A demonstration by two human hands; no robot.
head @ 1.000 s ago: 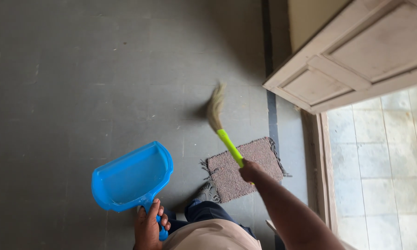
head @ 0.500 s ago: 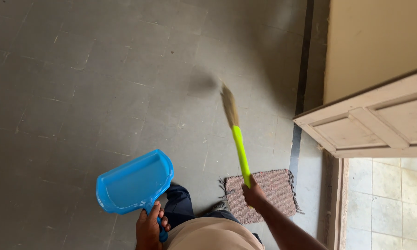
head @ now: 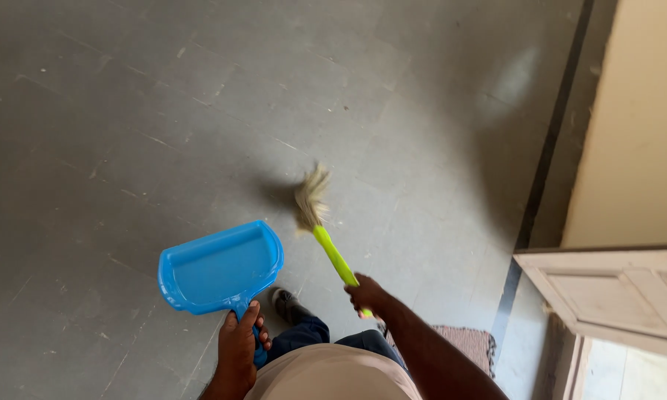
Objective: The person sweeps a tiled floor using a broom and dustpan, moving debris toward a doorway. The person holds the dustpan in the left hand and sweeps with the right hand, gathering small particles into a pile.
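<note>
My left hand point(head: 239, 347) is wrapped around the handle of the blue dustpan point(head: 219, 267), held level above the grey floor point(head: 126, 133). My right hand point(head: 368, 295) clutches the green broom point(head: 326, 237), bristles near the dustpan's right edge. Wide open floor lies ahead; door point(head: 615, 292), wall point(head: 637, 126) and mat point(head: 470, 344) crowd my right.

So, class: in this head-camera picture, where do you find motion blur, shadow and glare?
Head view: the bristles of the broom are smeared by motion blur, with a soft shadow on the floor left of them; the blue dustpan stays sharp; a pale patch of glare lies on the floor near the wall; bright daylight shows past the door.
</note>
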